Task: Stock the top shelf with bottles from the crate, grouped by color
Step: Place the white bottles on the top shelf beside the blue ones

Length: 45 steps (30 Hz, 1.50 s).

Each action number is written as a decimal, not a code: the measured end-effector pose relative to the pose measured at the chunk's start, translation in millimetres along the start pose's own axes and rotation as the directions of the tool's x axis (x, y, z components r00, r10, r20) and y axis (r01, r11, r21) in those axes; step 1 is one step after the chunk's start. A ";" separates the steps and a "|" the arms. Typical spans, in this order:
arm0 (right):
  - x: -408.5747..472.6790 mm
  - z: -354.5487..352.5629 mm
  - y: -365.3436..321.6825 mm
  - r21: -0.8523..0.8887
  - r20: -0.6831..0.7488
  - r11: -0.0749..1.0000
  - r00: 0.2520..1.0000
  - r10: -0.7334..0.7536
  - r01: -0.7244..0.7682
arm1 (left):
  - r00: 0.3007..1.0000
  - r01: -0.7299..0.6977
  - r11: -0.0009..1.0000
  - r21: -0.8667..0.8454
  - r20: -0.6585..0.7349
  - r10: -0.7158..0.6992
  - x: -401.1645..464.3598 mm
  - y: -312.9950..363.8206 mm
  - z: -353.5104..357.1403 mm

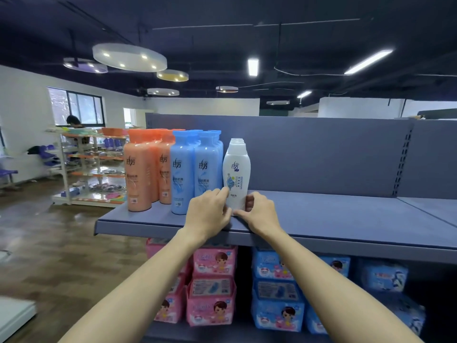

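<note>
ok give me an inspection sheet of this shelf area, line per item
surface: top shelf, grey-blue, bare to the right of the bottles
job's things: orange bottles at left, blue bottles next, white bottles in a single file; all upright; crate not in view
clutter: nothing seen on the top shelf
grippers: left hand and right hand both hold the base of the front white bottle
cables: thin cables run along the dark ceiling
surroundings: pink packs and blue packs on the shelf below; another rack and a person far left
</note>
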State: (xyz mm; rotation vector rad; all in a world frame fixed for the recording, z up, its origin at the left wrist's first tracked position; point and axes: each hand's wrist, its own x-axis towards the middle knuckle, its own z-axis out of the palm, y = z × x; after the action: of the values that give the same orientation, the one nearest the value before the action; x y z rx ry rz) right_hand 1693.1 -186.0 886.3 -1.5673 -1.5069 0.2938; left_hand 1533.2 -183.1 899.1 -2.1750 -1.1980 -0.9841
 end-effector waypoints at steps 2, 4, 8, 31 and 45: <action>4.3 -0.3 2.6 0.010 0.010 1.000 1.000 0.028 -0.028 | 0.994 -0.062 0.998 0.021 -0.093 0.064 0.6 -5.5 5.7; 5.9 0.3 4.9 0.010 0.004 0.999 0.999 0.033 -0.033 | 0.986 -0.071 0.997 0.029 -0.150 0.074 1.7 -10.7 11.0; 6.6 3.9 8.0 -0.007 -0.026 0.999 0.999 0.034 -0.034 | 0.979 -0.058 0.998 0.025 -0.194 0.062 0.6 -13.7 19.8; -14.1 2.5 2.1 -0.065 -0.108 0.997 0.993 -0.053 0.046 | 0.998 -0.027 0.999 -0.026 -0.050 0.026 -4.0 -12.0 14.5; -130.0 -32.5 42.8 -0.215 -0.070 0.795 0.803 -0.592 0.568 | 0.977 -0.212 0.973 -0.088 -0.057 0.207 -77.6 33.7 -13.8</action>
State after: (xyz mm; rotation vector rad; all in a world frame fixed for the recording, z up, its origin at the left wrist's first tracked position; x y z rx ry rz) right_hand 1715.6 -308.3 820.4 -1.1451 -1.8622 -0.3124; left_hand 1528.9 -250.4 846.2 -2.2813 -0.8944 -1.0122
